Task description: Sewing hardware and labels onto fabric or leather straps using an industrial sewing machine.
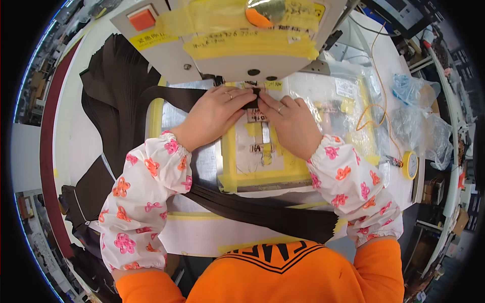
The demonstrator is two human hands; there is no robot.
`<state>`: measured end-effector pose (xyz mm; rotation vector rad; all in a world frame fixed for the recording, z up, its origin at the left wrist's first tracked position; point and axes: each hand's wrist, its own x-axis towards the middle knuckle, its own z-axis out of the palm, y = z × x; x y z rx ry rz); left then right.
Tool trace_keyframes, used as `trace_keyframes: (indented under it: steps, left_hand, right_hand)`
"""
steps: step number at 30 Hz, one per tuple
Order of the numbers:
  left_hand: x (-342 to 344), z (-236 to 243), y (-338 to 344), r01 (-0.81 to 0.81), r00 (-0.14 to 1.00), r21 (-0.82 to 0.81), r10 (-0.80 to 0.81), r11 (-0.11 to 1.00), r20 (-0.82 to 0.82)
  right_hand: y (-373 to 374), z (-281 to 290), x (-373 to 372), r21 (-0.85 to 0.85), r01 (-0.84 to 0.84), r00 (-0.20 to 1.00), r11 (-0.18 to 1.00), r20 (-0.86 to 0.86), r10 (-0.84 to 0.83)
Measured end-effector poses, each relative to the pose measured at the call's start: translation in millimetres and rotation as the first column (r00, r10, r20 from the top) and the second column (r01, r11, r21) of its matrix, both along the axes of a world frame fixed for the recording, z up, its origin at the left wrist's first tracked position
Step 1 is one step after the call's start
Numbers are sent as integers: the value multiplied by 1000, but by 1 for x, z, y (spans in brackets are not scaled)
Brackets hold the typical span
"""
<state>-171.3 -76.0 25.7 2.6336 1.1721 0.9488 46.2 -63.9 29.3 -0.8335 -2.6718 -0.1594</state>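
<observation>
A dark brown fabric strip (177, 97) runs from the left toward the middle, under the front of a white machine head (232, 68). My left hand (214, 112) lies over it with the fingers together, their tips at the strip's end. From the right, my right hand (294, 123) has its fingers closed on that same end, the fingertips nearly meeting the left ones. Just what the fingertips pinch is partly hidden. Beneath both hands sits a flat work plate (228, 183) edged with yellow tape, with written labels on it.
A thick fanned stack of brown fabric pieces (118, 76) hangs at the left. Another bundle of brown strips (273, 218) lies along the near edge. At the right are clear plastic bags (414, 91), an orange cord (386, 108) and a yellow round tape measure-like case (410, 165).
</observation>
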Motion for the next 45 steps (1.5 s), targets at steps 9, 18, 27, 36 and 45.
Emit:
trace_keyframes:
  steps: [9,18,27,36,45]
  left_hand:
    - [-13,10,25,165,986,-469,-130,867,106]
    - [-6,2,4,-131,970,-77,111,988,-218]
    - [-11,-3,-3,-107,976,42,113,993,-185]
    - [-10,7,-1,-110,989,-120,97,987,-108]
    - [-21,-15,2,-188,963,96,203,977,-177]
  right_hand:
    - [-1,6,-13,9,30,997,1000,70,-30]
    - [4,-4,-3,-16,47,998,999,-35,-47]
    - [13,-1,4,-85,-27,995,996,-94,19]
    - [20,2,8,-27,-50,989,998,-137,46]
    - [26,8,4,-41,-32,996,999,-87,28]
